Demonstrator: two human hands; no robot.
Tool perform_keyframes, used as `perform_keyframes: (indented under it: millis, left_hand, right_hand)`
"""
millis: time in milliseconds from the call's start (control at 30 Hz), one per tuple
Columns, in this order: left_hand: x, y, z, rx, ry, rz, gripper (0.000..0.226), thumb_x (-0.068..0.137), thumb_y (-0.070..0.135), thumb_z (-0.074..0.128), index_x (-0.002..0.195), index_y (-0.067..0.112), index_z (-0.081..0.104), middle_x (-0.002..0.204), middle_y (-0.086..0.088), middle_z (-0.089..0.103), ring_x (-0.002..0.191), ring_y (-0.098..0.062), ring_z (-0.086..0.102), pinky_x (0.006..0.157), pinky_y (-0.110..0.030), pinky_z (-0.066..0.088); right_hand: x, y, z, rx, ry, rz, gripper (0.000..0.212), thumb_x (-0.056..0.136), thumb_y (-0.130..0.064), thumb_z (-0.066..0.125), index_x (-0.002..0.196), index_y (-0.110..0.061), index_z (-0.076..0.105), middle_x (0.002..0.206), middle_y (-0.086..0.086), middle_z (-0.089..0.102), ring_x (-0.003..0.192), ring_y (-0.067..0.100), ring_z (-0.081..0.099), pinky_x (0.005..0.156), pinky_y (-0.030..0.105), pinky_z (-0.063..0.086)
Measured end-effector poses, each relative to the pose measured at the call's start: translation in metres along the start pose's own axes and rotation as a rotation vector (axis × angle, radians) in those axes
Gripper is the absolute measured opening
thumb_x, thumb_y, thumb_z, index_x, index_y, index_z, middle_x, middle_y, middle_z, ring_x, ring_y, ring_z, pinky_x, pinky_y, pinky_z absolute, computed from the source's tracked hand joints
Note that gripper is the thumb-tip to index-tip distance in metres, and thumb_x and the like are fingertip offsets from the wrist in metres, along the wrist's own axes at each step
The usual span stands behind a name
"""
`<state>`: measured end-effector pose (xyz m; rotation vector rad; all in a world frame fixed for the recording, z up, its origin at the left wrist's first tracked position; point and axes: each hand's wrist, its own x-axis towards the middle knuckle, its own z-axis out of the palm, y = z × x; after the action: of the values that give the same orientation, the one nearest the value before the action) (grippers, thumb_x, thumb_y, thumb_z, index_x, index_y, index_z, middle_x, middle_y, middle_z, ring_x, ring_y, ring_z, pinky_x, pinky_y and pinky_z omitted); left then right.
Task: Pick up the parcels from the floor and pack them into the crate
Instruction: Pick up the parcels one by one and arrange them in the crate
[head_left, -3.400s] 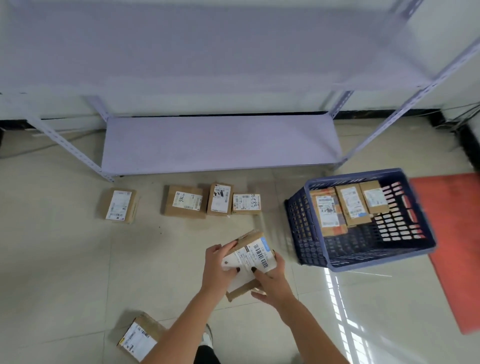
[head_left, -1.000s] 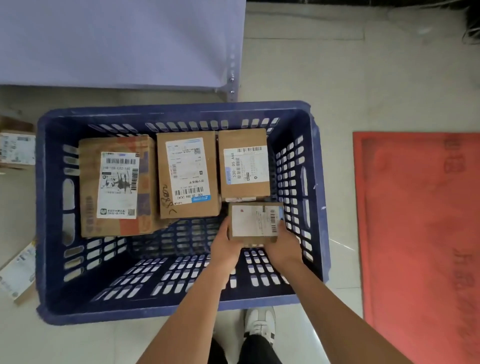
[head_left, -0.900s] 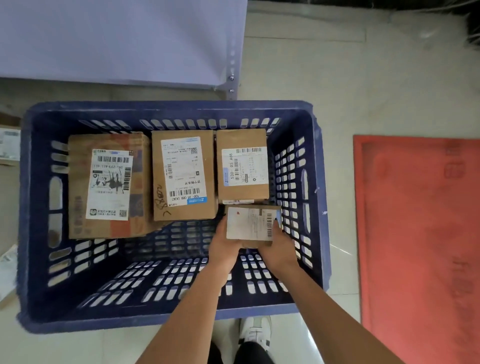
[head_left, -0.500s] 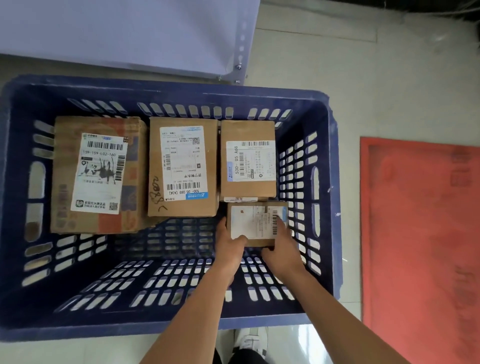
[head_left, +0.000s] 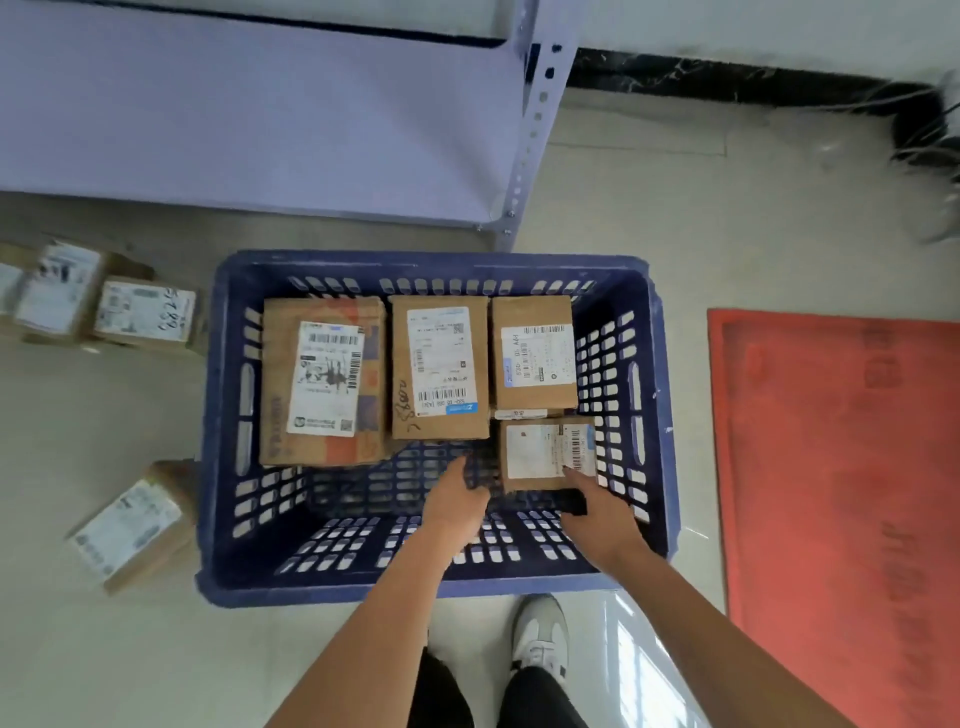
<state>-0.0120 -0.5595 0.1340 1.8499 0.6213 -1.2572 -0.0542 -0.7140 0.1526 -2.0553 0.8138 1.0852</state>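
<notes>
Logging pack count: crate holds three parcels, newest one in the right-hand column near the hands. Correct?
Not quite. The head view shows four parcels in the crate, not three: three along the far wall, plus the newest parcel in the right-hand column, near the left hand and right hand.

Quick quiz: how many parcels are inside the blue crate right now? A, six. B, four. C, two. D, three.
B: the blue crate holds three parcels in a row along its far wall, plus a small parcel in front of the rightmost one, near the right hand.
</notes>
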Motion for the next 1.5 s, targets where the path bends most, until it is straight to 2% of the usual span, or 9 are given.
perform_keyframes:
  millis: [133, 300, 433, 567, 867, 1033, 1300, 1400, 1500]
  left_hand:
    - [-0.069, -0.009, -0.060, 0.136, -0.034, -0.018, 0.054, 0.096, 0.010, 0.039, 0.147, 0.017, 0.024, 0.070, 0.013, 0.037, 0.053, -0.011, 0.040, 0.047, -0.021, 0.032]
    - [-0.169, -0.012, -0.135, 0.372, 0.008, 0.012, 0.047, 0.096, 0.014, 0.037, 0.143, 0.015, 0.033, 0.137, -0.008, 0.049, 0.118, -0.023, 0.055, 0.096, -0.031, 0.045]
    - [-0.238, -0.022, -0.183, 0.090, 0.104, -0.036, 0.047, 0.094, 0.011, 0.040, 0.141, 0.014, 0.038, 0.144, -0.011, 0.044, 0.128, -0.027, 0.047, 0.108, -0.034, 0.039]
    - [-0.317, -0.019, -0.220, -0.267, 0.266, -0.036, 0.038, 0.093, 0.005, 0.038, 0.127, 0.013, 0.052, 0.132, -0.018, 0.053, 0.111, -0.028, 0.054, 0.101, -0.036, 0.042]
    - [-0.431, -0.078, -0.255, -0.489, 0.342, -0.034, 0.054, 0.092, 0.011, 0.042, 0.143, 0.022, 0.031, 0.130, -0.015, 0.050, 0.083, -0.017, 0.048, 0.071, -0.028, 0.042]
    - [-0.445, -0.124, -0.291, -0.541, 0.348, -0.098, 0.052, 0.089, 0.001, 0.042, 0.138, 0.018, 0.038, 0.070, -0.002, 0.046, 0.056, -0.012, 0.039, 0.040, -0.014, 0.037]
    - [-0.436, -0.167, -0.385, -0.541, 0.283, -0.098, 0.051, 0.089, 0.001, 0.043, 0.137, 0.015, 0.040, 0.104, -0.008, 0.054, 0.095, -0.025, 0.051, 0.087, -0.038, 0.047]
    - [-0.417, -0.176, -0.420, -0.418, 0.236, -0.057, 0.047, 0.090, -0.001, 0.042, 0.136, 0.010, 0.042, 0.116, -0.009, 0.054, 0.090, -0.017, 0.049, 0.071, -0.021, 0.047]
    - [-0.392, -0.187, -0.443, -0.409, 0.269, -0.094, 0.050, 0.089, 0.001, 0.039, 0.137, 0.016, 0.043, 0.086, -0.004, 0.053, 0.068, -0.012, 0.047, 0.063, -0.021, 0.044]
  right_hand:
    - [-0.071, -0.048, -0.012, 0.207, -0.035, -0.007, 0.062, 0.090, -0.001, 0.045, 0.143, -0.030, 0.035, 0.131, 0.019, 0.053, 0.083, 0.025, 0.056, 0.056, 0.021, 0.042]
    - [-0.160, -0.102, -0.031, 0.139, -0.020, -0.151, 0.063, 0.090, 0.000, 0.045, 0.143, -0.032, 0.033, 0.119, 0.024, 0.059, 0.068, 0.020, 0.049, 0.055, 0.029, 0.044]
    - [-0.229, -0.141, -0.027, 0.119, -0.003, -0.233, 0.057, 0.089, 0.001, 0.046, 0.139, -0.028, 0.039, 0.119, 0.005, 0.053, 0.089, 0.018, 0.053, 0.062, 0.025, 0.051]
    - [-0.292, -0.182, -0.019, 0.190, -0.040, -0.264, 0.051, 0.088, 0.003, 0.044, 0.131, -0.023, 0.046, 0.094, 0.004, 0.058, 0.068, 0.015, 0.051, 0.057, 0.022, 0.041]
    - [-0.419, -0.236, 0.047, -0.001, -0.217, -0.376, 0.062, 0.090, -0.008, 0.048, 0.146, -0.025, 0.027, 0.132, 0.012, 0.052, 0.091, 0.021, 0.052, 0.067, 0.024, 0.044]
    - [-0.438, -0.266, 0.081, -0.025, -0.224, -0.342, 0.063, 0.093, -0.009, 0.048, 0.148, -0.022, 0.021, 0.146, 0.014, 0.038, 0.092, 0.022, 0.053, 0.073, 0.027, 0.043]
    - [-0.447, -0.338, 0.141, 0.179, -0.153, -0.154, 0.062, 0.092, -0.007, 0.048, 0.147, -0.022, 0.026, 0.147, 0.014, 0.037, 0.086, 0.016, 0.050, 0.082, 0.032, 0.048]
    - [-0.439, -0.360, 0.171, 0.207, -0.149, -0.130, 0.061, 0.091, -0.008, 0.049, 0.146, -0.022, 0.026, 0.147, 0.014, 0.037, 0.105, 0.023, 0.049, 0.089, 0.034, 0.047]
    - [-0.426, -0.369, 0.201, 0.162, -0.153, -0.141, 0.060, 0.090, -0.011, 0.050, 0.145, -0.023, 0.029, 0.144, 0.015, 0.040, 0.101, 0.023, 0.052, 0.080, 0.028, 0.043]
